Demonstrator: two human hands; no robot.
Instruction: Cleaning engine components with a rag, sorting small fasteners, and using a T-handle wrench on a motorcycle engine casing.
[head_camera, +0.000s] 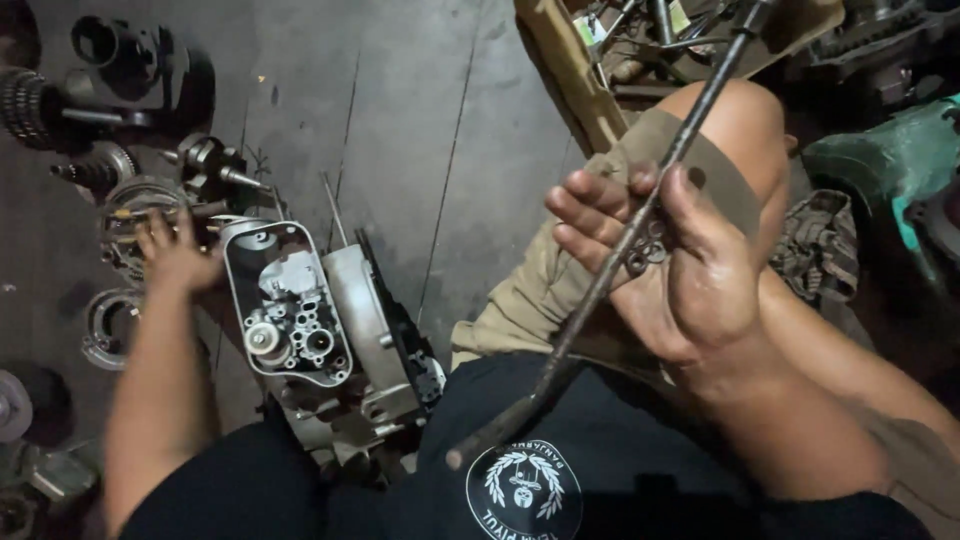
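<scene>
Right hand (680, 270) nearest — palm up, fingers half curled round a long dark metal rod (610, 270), small washers (648, 248) cupped against it. Left hand (172, 255) spread flat among loose gears (95, 170) on the floor, holding nothing, beside the opened engine case (300, 310). Judged step: sorting parts — steady grip needed.

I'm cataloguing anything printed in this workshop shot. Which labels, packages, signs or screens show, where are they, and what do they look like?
Round emblem: on the black shirt, bottom centre; white circle with a wreath and a ring of lettering.
Small label: among the tools in the wooden box, top centre; pale green-yellow, too small to make out further.
No screens or signs are in view.
</scene>
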